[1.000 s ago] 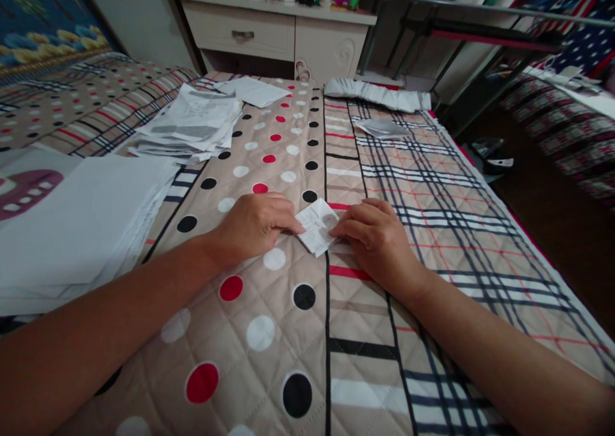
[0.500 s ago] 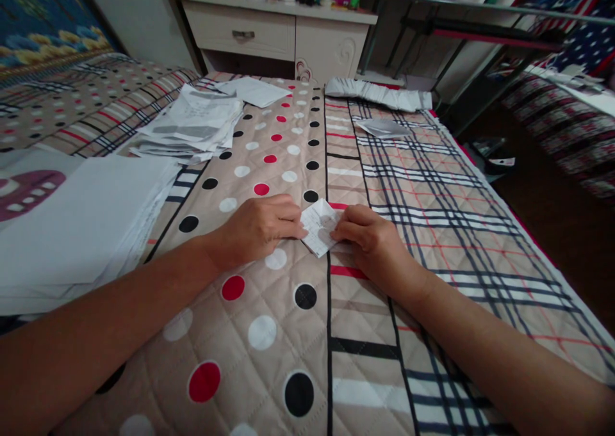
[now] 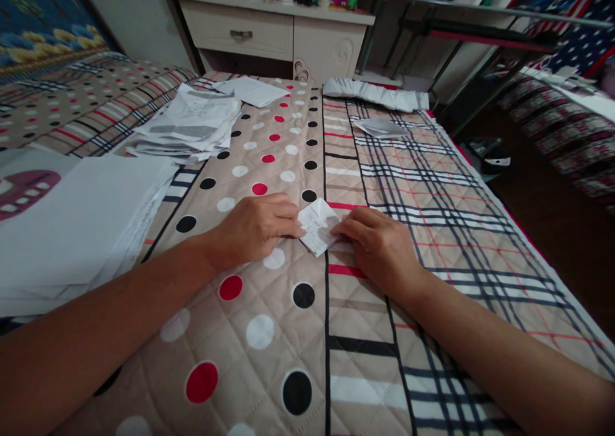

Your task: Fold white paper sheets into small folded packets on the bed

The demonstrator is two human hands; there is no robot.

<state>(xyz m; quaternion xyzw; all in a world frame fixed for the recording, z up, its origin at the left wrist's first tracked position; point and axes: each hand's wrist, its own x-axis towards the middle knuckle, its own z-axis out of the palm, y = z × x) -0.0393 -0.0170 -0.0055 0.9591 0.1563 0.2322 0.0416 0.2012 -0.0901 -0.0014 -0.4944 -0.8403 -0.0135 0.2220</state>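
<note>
A small folded square of white paper (image 3: 318, 226) with faint print lies on the patterned bedspread (image 3: 259, 365), one corner pointing toward me. My left hand (image 3: 269, 223) is closed, its thumb and fingertips pinching the paper's left corner. On the opposite side, my right hand (image 3: 377, 236) pinches the right corner between thumb and forefinger. The other fingers of both hands are curled, and their tips are partly hidden.
At left is a stack of white paper sheets (image 3: 110, 212), with a pile of printed papers (image 3: 187, 119) behind it. A silvery folded strip (image 3: 377, 95) and a flat folded paper piece (image 3: 381, 128) lie farther back. Beyond the bed stands a white cabinet (image 3: 266, 32).
The paper stays between both hands in the same place. My right fingers look slightly more extended along its right corner. The whole view has shifted a little.
</note>
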